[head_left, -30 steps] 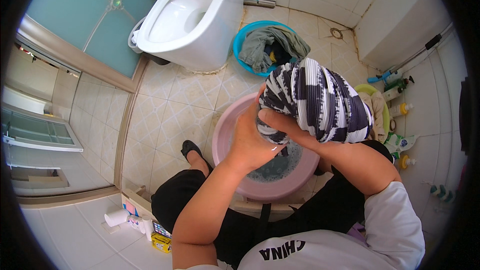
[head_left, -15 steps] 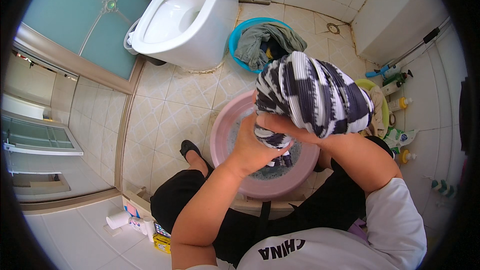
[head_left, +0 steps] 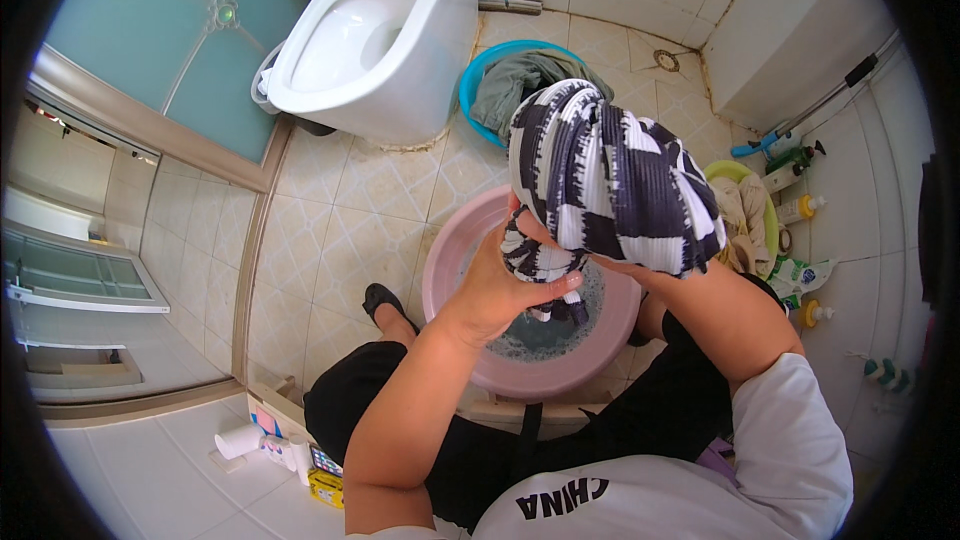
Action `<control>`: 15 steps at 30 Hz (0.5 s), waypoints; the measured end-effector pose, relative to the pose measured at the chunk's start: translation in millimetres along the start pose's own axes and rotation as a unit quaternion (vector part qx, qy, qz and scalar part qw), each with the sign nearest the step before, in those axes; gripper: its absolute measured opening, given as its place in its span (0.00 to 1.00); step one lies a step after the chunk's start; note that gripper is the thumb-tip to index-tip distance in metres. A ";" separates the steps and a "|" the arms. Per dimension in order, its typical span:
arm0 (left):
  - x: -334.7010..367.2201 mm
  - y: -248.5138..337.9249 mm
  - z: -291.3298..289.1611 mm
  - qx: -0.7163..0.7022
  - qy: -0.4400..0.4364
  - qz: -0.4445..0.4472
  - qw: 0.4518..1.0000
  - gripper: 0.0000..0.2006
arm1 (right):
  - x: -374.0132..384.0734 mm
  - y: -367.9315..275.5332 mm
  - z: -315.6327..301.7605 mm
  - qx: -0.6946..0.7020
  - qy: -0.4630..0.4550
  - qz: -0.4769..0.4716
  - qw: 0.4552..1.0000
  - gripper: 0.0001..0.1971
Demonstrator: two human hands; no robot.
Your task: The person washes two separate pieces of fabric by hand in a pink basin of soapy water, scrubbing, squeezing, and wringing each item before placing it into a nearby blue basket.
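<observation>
A ribbed black-and-white checked garment (head_left: 625, 180) is bunched and twisted in both my hands above a pink basin (head_left: 455, 340). My left hand (head_left: 500, 280) is closed around its narrow lower part, thumb laid across the front. The thick, wound part of the cloth bulges up and to the right, draped over my right hand (head_left: 620, 268) and wrist. Most of the right hand's fingers are hidden by the cloth, but it grips the garment too. A short end of the fabric hangs down over the basin, which holds greyish, sudsy water (head_left: 545, 335).
A blue basin (head_left: 475, 90) with grey-green clothes stands beyond the pink one, beside the toilet (head_left: 420, 70). At right are a green basin (head_left: 770, 240) with beige cloth and several bottles (head_left: 800, 208) along the wall. My black shoe (head_left: 385, 300) rests on the tiles at left.
The twisted garment has turned and shifted slightly up and left in my hands. Its hanging end now sits higher, showing more of the sudsy water.
</observation>
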State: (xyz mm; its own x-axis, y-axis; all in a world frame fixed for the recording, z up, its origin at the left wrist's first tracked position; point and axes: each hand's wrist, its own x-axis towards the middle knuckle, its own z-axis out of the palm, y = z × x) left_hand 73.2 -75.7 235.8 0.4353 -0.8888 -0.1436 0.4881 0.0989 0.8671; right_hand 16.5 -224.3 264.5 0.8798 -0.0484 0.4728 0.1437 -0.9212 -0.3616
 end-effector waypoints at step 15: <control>16.1 -38.7 -17.9 -0.203 0.031 0.001 0.979 0.27 | 13.5 -8.6 -9.5 0.503 0.127 0.322 0.792 0.12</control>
State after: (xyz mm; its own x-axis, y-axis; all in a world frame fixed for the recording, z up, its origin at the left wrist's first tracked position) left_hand 74.8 -85.8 191.4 0.4750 -0.8612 -0.1809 0.7426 0.2819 0.6076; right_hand 22.8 -220.7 281.6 0.8161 -0.5771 0.0312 0.1040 0.0935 -0.9902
